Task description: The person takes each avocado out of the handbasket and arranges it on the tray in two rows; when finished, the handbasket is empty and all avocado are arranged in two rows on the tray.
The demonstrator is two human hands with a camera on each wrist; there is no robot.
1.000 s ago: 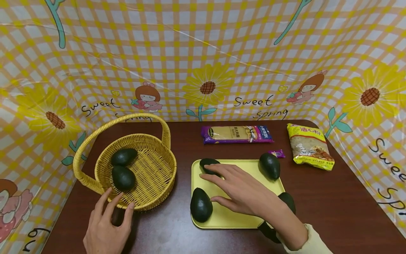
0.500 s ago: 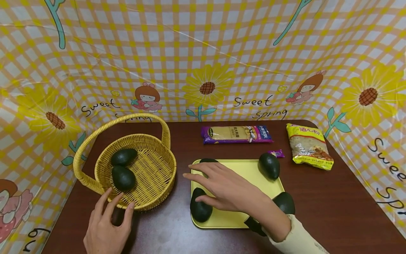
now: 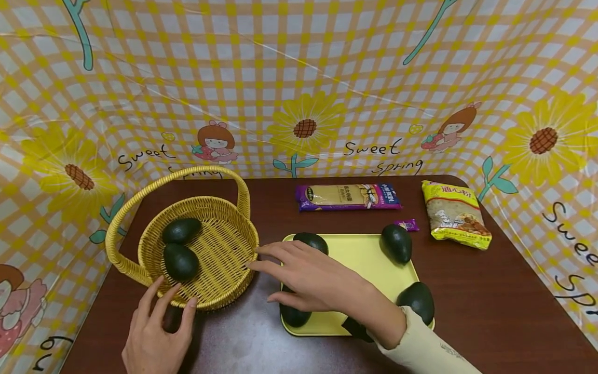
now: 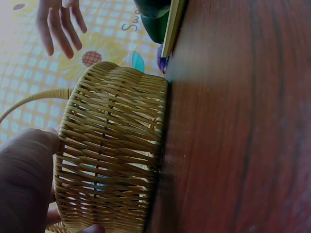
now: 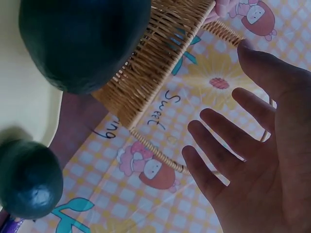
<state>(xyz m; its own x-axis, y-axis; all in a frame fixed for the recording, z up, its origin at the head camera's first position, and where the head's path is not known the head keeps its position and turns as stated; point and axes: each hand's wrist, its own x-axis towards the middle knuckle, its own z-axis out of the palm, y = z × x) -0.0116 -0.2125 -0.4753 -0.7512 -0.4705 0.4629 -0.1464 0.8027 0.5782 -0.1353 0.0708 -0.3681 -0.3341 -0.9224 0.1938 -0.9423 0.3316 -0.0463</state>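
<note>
My left hand (image 3: pixel 156 330) rests by the near rim of a round yellow wicker basket (image 3: pixel 233 291), fingers spread and slightly bent. In the left wrist view its thumb (image 4: pixel 34 150) meets the basket's rim. Two dark green avocados (image 3: pixel 181 262) lie inside on the left. My right hand (image 3: pixel 310 280) hovers between basket and tray, palm down, fingers extended, holding nothing. Its fingertips overlap the basket's right rim in the head view; in the right wrist view the hand (image 5: pixel 262 160) looks apart from it. Beneath it, a yellow tray (image 3: pixel 359 254) bears several avocados (image 3: pixel 396 244), one partly hidden.
A purple spaghetti packet (image 3: pixel 348 197) lies at the back of the brown table (image 3: pixel 472 306). To its right are a small purple wrapped item (image 3: pixel 408 225) and a yellow bag of pasta (image 3: pixel 457 214). The basket's tall handle (image 3: pixel 135 200) arches over its left and back. Checked cloth (image 3: pixel 299 62) surrounds the table.
My right hand has moved left from above the tray's middle to the basket's right side, uncovering the back-left avocado and covering part of the front-left one. The left hand has stayed put.
</note>
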